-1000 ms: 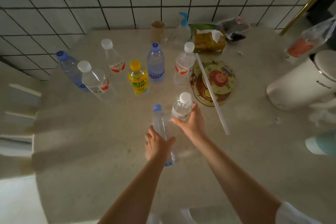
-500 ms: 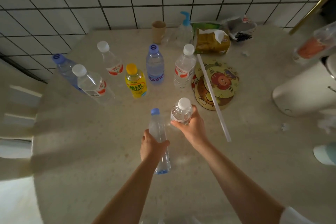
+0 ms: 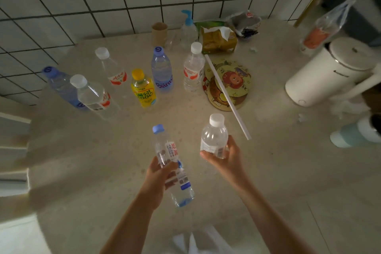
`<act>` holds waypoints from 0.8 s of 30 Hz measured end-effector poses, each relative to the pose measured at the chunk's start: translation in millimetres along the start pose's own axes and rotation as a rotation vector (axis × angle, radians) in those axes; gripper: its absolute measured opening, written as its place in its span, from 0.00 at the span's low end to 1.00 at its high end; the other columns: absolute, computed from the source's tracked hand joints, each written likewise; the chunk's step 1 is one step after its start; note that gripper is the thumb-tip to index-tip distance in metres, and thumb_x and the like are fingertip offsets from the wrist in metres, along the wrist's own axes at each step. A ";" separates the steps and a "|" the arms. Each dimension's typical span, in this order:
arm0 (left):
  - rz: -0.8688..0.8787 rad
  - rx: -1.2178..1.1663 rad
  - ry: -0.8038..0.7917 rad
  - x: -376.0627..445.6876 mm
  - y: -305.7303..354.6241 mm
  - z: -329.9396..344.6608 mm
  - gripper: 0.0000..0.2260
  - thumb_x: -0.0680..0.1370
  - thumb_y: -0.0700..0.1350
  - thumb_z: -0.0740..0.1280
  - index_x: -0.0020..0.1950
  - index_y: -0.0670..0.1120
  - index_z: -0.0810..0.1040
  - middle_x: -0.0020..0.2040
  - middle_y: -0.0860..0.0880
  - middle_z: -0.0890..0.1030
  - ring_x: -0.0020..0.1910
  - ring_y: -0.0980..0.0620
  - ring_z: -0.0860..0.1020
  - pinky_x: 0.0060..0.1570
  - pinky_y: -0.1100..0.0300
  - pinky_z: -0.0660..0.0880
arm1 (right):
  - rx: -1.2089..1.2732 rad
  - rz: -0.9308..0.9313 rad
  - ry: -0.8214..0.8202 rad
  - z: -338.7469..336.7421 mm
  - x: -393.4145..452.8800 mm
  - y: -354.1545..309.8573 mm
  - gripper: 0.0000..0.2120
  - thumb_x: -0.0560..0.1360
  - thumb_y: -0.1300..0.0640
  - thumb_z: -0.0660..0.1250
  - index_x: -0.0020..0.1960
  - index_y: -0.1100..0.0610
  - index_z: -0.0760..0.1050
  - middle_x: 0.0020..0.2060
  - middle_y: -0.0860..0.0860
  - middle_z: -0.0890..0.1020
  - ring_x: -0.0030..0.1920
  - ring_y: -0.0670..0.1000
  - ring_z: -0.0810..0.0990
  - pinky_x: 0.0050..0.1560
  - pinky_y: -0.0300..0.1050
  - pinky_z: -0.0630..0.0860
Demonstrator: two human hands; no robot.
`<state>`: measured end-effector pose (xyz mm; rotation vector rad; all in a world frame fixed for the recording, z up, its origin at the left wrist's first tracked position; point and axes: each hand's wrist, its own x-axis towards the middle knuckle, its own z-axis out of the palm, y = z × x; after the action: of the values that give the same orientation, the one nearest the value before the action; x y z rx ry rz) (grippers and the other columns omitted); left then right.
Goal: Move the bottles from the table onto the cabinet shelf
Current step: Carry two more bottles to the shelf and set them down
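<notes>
Two bottles were in hand, one per fist, both lifted clear of the table (image 3: 278,181). The left hand (image 3: 158,175) was wrapped round the middle of a slim blue-capped bottle (image 3: 172,163), cap leaning toward 11 o'clock and base swung back toward the person; gripping mid-body rather than by the neck looked like a carrying hold, balanced for a walk. The right hand (image 3: 223,158) was closed under and around the lower half of a short white-capped bottle (image 3: 214,136), thumb across the near side, the bottle nearly upright. The cap and shoulders stood out above the fingers at about 12 o'clock from the palm.

Six more bottles stood in a loose arc farther up the table, from 10 to 12 o'clock of the hands, well apart from them: a blue-capped one at the far left edge (image 3: 61,86), a wide clear one just beside it (image 3: 92,95), a red-labelled one (image 3: 112,68), a yellow drink bottle (image 3: 143,88), a tall blue-tinted bottle (image 3: 161,70), and a white-capped bottle (image 3: 193,68) touching or just beside the cartoon mats (image 3: 228,80). A white rod (image 3: 226,95) lay across those mats, ending at 1 o'clock of the right hand.

No cabinet shelf was visible. Judged as an early carry, with most bottles still waiting.
</notes>
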<state>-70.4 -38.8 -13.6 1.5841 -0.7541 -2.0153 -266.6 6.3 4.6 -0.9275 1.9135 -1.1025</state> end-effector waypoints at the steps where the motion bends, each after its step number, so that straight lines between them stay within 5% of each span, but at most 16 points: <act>1: -0.001 0.005 -0.033 -4.6 -1.5 -3.2 0.20 0.70 0.38 0.72 0.60 0.49 0.74 0.53 0.40 0.82 0.47 0.41 0.82 0.48 0.44 0.79 | 0.002 0.021 0.023 0.0 -11.6 1.8 0.28 0.57 0.42 0.77 0.54 0.46 0.74 0.45 0.45 0.84 0.45 0.47 0.84 0.47 0.54 0.82; 6: 0.046 0.131 -0.119 -25.9 -4.9 -9.3 0.20 0.73 0.33 0.70 0.62 0.47 0.73 0.52 0.40 0.80 0.45 0.43 0.81 0.43 0.49 0.79 | 0.024 0.138 0.205 3.3 -72.2 5.4 0.22 0.56 0.47 0.80 0.45 0.46 0.74 0.37 0.38 0.83 0.36 0.41 0.82 0.37 0.42 0.78; 10: 0.111 0.332 -0.160 -37.3 -12.7 -9.9 0.27 0.69 0.33 0.75 0.61 0.53 0.71 0.52 0.44 0.79 0.46 0.46 0.81 0.42 0.49 0.80 | 0.104 0.240 0.351 9.9 -122.8 11.0 0.25 0.52 0.42 0.77 0.44 0.46 0.72 0.38 0.45 0.83 0.39 0.48 0.82 0.41 0.48 0.79; 15: 0.182 0.667 -0.240 -53.2 -36.7 -1.6 0.29 0.64 0.41 0.79 0.57 0.58 0.69 0.49 0.48 0.81 0.48 0.46 0.82 0.48 0.41 0.80 | 0.166 0.341 0.491 5.0 -197.0 21.4 0.21 0.63 0.55 0.80 0.48 0.43 0.72 0.42 0.44 0.83 0.39 0.42 0.82 0.37 0.30 0.75; 20: 0.224 0.814 -0.395 -78.5 -61.3 31.9 0.26 0.65 0.38 0.79 0.58 0.51 0.72 0.46 0.50 0.81 0.43 0.50 0.82 0.43 0.51 0.80 | 0.191 0.433 0.687 -9.1 -262.5 33.3 0.24 0.62 0.49 0.80 0.53 0.42 0.72 0.46 0.44 0.84 0.44 0.42 0.83 0.46 0.43 0.80; 24: 0.279 0.949 -0.560 -103.7 -89.1 66.3 0.28 0.64 0.39 0.80 0.59 0.51 0.72 0.49 0.48 0.81 0.46 0.49 0.81 0.46 0.52 0.78 | 0.278 0.516 0.913 -22.1 -321.4 44.1 0.24 0.62 0.52 0.80 0.53 0.48 0.74 0.46 0.45 0.83 0.45 0.45 0.83 0.44 0.41 0.78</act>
<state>-113.6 104.3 13.2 1.1588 -2.2519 -1.9881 -142.9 303.8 47.9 0.3133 2.3873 -1.5375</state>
